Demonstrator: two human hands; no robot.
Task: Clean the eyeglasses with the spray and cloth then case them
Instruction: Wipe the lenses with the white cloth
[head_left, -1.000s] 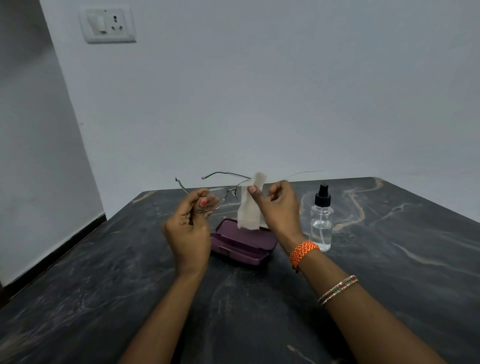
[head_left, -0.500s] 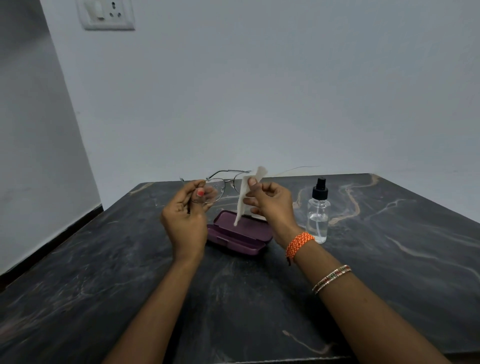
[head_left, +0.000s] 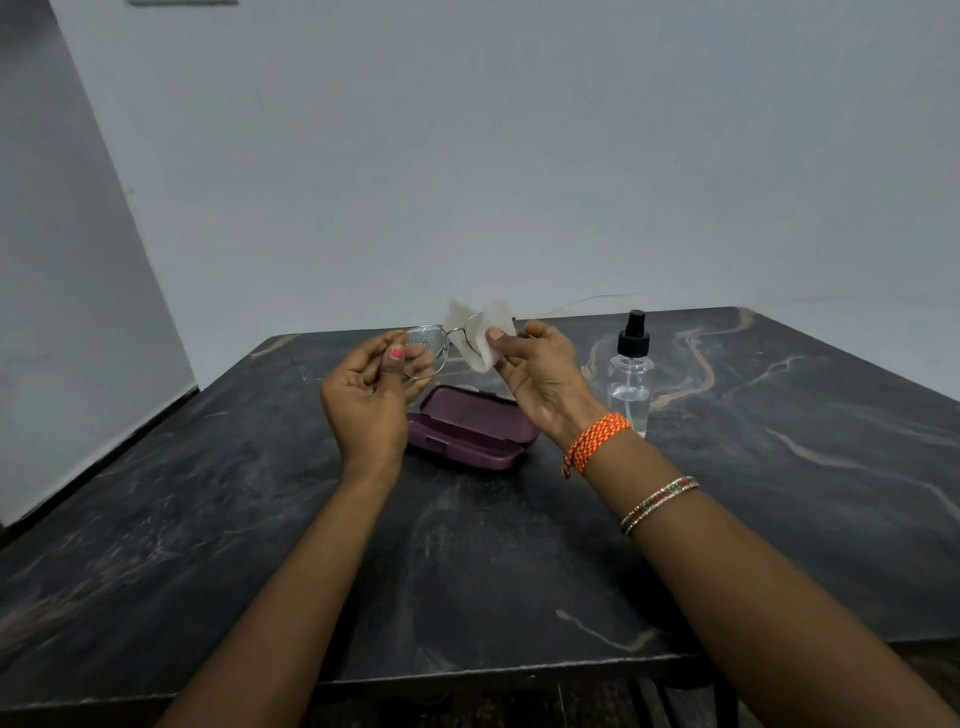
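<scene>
Dim, even, soft light; faint shadows, wide-angle bending at edges, slight blur.

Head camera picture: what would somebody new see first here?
First come the two hands raised mid-picture: the left hand holds the eyeglasses by one lens, and the right hand pinches a white cloth round the other. Below them an open purple case lies on the dark table, a spray bottle standing to its right.

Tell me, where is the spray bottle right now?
The spray bottle stands upright on the dark table, right of the open purple case and just beyond the right hand.
</scene>
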